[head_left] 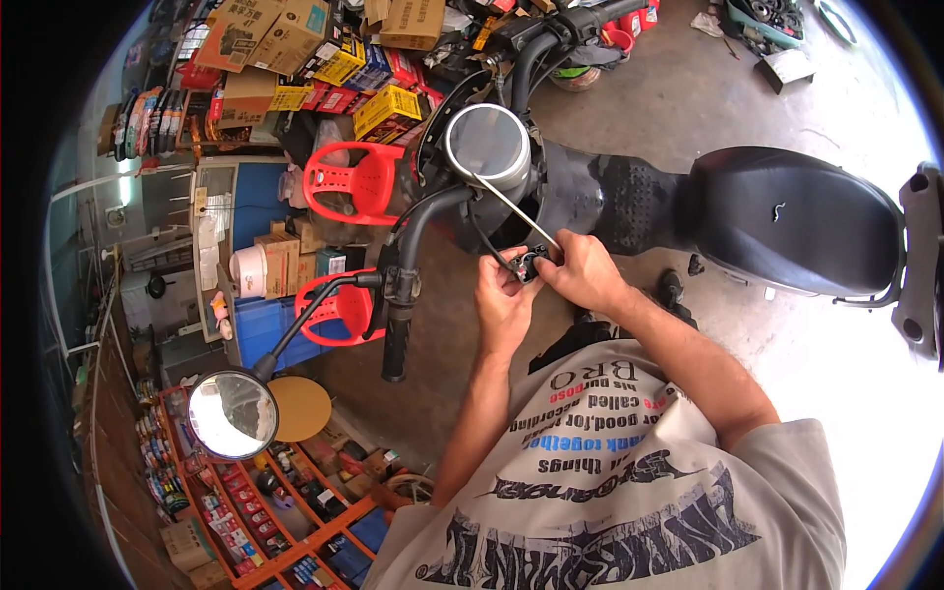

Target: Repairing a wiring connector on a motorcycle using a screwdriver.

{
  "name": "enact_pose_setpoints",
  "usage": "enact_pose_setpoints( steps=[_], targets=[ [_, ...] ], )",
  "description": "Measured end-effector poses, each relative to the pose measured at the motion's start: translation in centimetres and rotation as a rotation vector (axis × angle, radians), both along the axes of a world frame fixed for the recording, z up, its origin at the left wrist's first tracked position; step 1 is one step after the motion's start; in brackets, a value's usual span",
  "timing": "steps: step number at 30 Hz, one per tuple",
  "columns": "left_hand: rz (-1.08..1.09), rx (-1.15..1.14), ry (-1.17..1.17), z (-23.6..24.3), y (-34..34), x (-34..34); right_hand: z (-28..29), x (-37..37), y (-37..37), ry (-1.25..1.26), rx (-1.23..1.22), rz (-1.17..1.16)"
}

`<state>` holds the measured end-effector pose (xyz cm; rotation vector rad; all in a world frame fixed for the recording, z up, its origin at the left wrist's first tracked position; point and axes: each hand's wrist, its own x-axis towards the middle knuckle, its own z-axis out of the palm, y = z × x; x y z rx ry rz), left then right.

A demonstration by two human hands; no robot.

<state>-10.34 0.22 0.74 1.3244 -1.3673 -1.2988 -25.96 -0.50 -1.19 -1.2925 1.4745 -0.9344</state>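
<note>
A small black part [532, 264] with wiring, like an opened switch housing, is pinched in the fingers of my left hand [501, 300]. A black cable runs from it up toward the scooter's handlebar [418, 221]. My right hand [587, 273] is closed beside it, its thumb and fingertips against the part. From the right hand a long thin metal rod [513, 208], like a screwdriver shaft, points up and left, its far end over the round gauge [487, 145]. Its other end is hidden in the hand. The scooter stands just beyond both hands.
The black seat [796, 218] lies to the right. On the left a round mirror [233, 413] and black grip [395, 344] stick out. Red plastic chairs [356, 183], stacked cartons [388, 113] and an orange shelf [305, 541] of small goods stand behind them.
</note>
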Motion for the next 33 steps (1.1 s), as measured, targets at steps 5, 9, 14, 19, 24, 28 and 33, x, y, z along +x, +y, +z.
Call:
enact_pose_setpoints(
  steps=[5,9,14,19,24,28,33],
  targets=[
    [-0.033,0.053,-0.072,0.3,0.0,0.5,-0.3,-0.1,-0.1,-0.110,0.090,0.002],
    [-0.023,0.065,-0.068,0.4,0.5,0.9,-0.5,0.0,0.2,-0.121,0.095,0.009],
    [-0.039,0.063,-0.064,0.8,0.3,1.3,-0.5,0.0,0.3,-0.066,-0.001,0.037],
    [-0.070,0.076,-0.049,1.5,0.3,1.7,0.5,0.0,0.4,-0.086,0.015,0.034],
    [-0.101,0.067,-0.105,1.8,0.1,1.9,0.8,-0.1,0.3,-0.064,0.058,0.080],
    [-0.102,0.066,-0.133,2.0,0.0,1.9,0.7,0.1,0.2,-0.094,0.067,0.076],
    [-0.076,0.069,-0.029,1.3,0.1,2.8,0.2,-0.8,0.2,-0.254,-0.063,0.140]
  ],
)
